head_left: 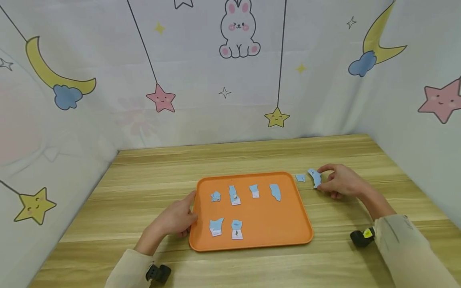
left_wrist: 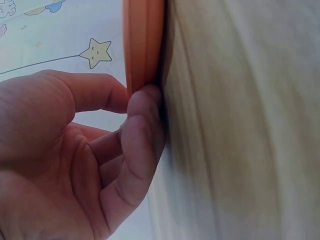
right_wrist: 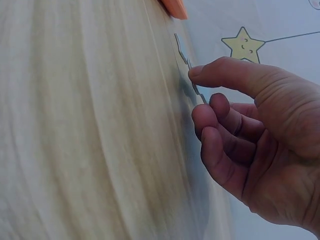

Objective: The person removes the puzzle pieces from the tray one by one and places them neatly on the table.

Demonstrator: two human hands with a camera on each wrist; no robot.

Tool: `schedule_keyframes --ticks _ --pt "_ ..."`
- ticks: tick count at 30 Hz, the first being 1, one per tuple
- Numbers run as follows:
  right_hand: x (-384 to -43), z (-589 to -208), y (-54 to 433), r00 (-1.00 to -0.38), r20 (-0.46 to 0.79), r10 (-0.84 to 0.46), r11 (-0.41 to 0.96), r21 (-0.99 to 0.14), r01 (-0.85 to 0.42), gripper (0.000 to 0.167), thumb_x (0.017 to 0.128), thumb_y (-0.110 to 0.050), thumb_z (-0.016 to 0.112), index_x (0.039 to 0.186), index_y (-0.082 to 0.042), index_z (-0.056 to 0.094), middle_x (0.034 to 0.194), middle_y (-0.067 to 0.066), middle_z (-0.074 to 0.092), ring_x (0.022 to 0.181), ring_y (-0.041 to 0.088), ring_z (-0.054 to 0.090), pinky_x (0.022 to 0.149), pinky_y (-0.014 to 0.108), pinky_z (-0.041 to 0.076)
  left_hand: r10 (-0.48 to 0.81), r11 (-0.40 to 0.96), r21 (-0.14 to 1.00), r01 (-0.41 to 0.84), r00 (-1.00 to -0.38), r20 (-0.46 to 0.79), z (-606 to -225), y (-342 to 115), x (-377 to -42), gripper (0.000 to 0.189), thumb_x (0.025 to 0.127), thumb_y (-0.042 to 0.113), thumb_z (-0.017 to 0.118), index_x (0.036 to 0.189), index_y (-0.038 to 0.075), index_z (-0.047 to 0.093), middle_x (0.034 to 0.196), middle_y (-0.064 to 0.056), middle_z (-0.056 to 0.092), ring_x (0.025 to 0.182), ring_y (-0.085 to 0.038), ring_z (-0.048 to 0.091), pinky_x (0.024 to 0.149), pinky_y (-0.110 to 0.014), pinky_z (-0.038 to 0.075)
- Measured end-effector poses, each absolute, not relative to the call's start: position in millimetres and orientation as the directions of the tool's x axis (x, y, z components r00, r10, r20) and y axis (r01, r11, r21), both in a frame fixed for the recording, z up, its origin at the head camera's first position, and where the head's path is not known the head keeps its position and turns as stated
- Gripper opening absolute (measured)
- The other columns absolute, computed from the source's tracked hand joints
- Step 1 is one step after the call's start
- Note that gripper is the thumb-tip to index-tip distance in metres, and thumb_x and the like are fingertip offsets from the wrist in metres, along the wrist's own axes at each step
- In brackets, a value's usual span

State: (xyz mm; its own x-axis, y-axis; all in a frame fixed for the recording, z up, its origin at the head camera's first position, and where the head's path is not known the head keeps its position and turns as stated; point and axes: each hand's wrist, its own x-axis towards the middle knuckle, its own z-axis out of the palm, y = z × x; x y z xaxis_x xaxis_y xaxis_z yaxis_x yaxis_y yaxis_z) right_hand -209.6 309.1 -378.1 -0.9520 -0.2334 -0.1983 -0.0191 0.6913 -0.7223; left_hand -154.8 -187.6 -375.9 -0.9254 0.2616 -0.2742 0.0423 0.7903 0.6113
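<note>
My left hand (head_left: 176,216) is at the left edge of an orange tray (head_left: 270,232), its thumb and fingers holding the rim; the left wrist view shows the fingertips curled against the tray's side, close to the tabletop. On the right, my right hand (head_left: 342,182) pinches a thin, jagged light-blue paper piece (head_left: 314,176) between thumb and forefinger, just beyond the tray. That piece appears nearly edge-on in the right wrist view, the thumb on it. A smaller blue piece (head_left: 300,178) lies between it and the tray.
Several blue or blue-and-white pieces lie apart on the tray, including one with a flame-like mark (head_left: 237,234) and a slim blue one (head_left: 275,192). Beneath is a wood-grain table (head_left: 151,172). A printed white curtain (head_left: 201,120) hangs behind and at both sides.
</note>
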Motion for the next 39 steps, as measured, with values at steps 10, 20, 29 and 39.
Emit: schedule_keyframes --ticks 10,20,29,39 --pt "-216.3 -378.4 310.4 -0.947 -0.216 -0.238 0.709 -0.705 -0.018 0.074 0.091 -0.018 0.08 0.148 0.01 0.045 0.07 0.006 0.064 0.059 0.021 0.065 0.053 0.033 0.058 0.268 0.79 0.612 0.047 -0.923 -0.276 -375.2 -188.8 -154.1 0.08 0.097 0.004 0.056 0.168 -0.002 0.019 0.057 -0.005 0.062 0.042 -0.014 0.057 0.043 -0.028 0.05" --pt "-220.7 -378.5 311.3 -0.944 -0.231 -0.237 0.72 -0.694 -0.011 0.072 0.091 -0.019 0.08 0.147 0.01 0.045 0.071 0.005 0.062 0.058 0.019 0.063 0.051 0.03 0.055 0.265 0.79 0.611 0.042 -0.923 -0.28 -374.7 -188.4 -154.0 0.08 0.098 0.004 0.056 0.168 -0.001 0.019 0.057 -0.005 0.062 0.042 -0.015 0.057 0.044 -0.029 0.05" --pt "-225.0 -379.0 310.4 -0.938 -0.235 -0.255 0.722 -0.692 -0.022 0.071 0.093 -0.018 0.079 0.148 0.011 0.046 0.07 0.004 0.06 0.056 0.017 0.06 0.05 0.029 0.051 0.26 0.792 0.609 0.039 -0.924 -0.279 -375.4 -187.5 -153.5 0.079 0.097 0.004 0.056 0.168 0.0 0.02 0.058 -0.005 0.062 0.042 -0.015 0.057 0.043 -0.029 0.051" --pt "-227.9 -380.2 311.7 -0.928 -0.241 -0.283 0.706 -0.707 -0.032 0.072 0.094 -0.016 0.078 0.15 0.012 0.044 0.07 0.004 0.06 0.056 0.018 0.059 0.05 0.03 0.049 0.259 0.792 0.61 0.037 -0.925 -0.28 -374.7 -187.8 -152.8 0.08 0.097 0.004 0.056 0.168 0.0 0.02 0.057 -0.005 0.062 0.042 -0.015 0.057 0.043 -0.028 0.05"
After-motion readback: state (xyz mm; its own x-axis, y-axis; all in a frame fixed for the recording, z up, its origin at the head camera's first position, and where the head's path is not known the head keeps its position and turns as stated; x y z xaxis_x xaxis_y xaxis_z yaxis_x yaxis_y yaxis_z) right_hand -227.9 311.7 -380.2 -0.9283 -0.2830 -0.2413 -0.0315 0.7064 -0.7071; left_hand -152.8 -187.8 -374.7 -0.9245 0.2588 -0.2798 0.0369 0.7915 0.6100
